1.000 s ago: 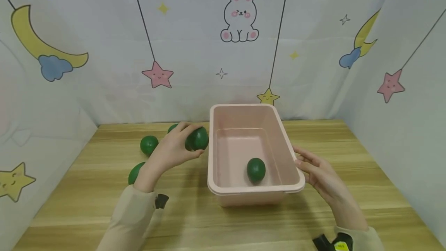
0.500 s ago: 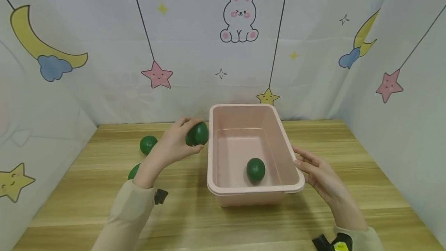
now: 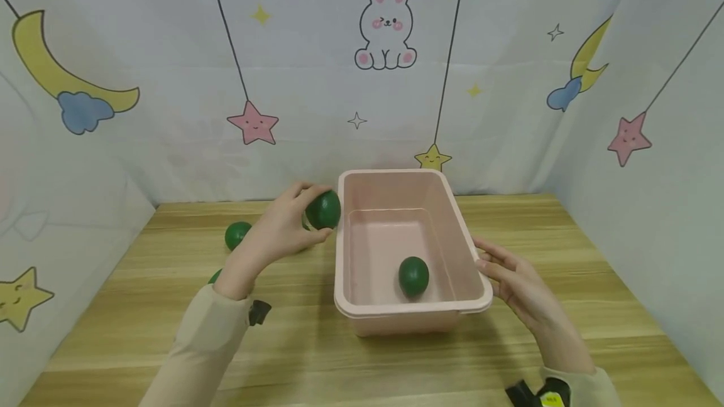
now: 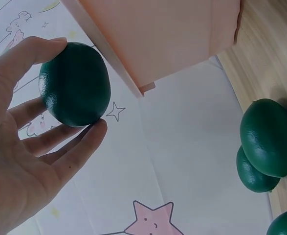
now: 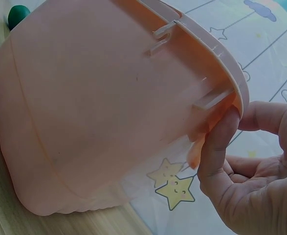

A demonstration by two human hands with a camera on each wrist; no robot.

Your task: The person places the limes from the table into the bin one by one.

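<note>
My left hand (image 3: 283, 228) pinches a green fruit (image 3: 323, 210) between thumb and fingertips, just beside the left rim of the pink bin (image 3: 415, 310); the opening lies at four o'clock from that fruit, the bin's long axis running twelve to six; my right hand (image 3: 526, 284), farther off, grips the rim at four; another fruit (image 3: 413, 276) rests inside towards six.

The left sleeve (image 3: 195, 347) at eight o'clock and the right sleeve (image 3: 592, 389) at four are plain beige. Toward three o'clock, the left bears a black tab (image 3: 259, 312); toward nine, the right bears a black mount (image 3: 523, 393) with a yellow label (image 3: 552, 399).
</note>
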